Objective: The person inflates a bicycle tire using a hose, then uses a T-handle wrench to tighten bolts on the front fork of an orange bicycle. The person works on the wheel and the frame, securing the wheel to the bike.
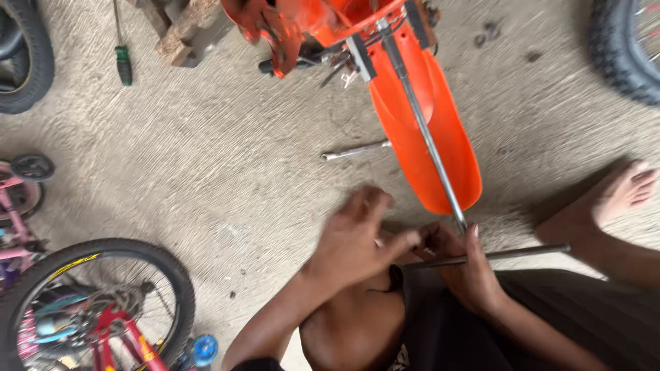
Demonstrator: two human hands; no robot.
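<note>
While the spoked bicycle wheel (pixel 103 302) with its knobbly black tyre lies off to my left on the rough, brushed concrete floor (pixel 227 158), my left hand (pixel 357 240) sits blurred with its fingers curled in towards the near end of a thin grey metal rod (pixel 495 255), though I cannot tell whether they actually pinch anything. My right hand (pixel 457 264) is nearer and wraps that rod, whose long axis runs almost level out to my right, past my bare foot (pixel 619 196). Just above my fingers, a second slim steel stay (pixel 430 141) slants down along the glossy orange plastic mudguard (pixel 430 137).
</note>
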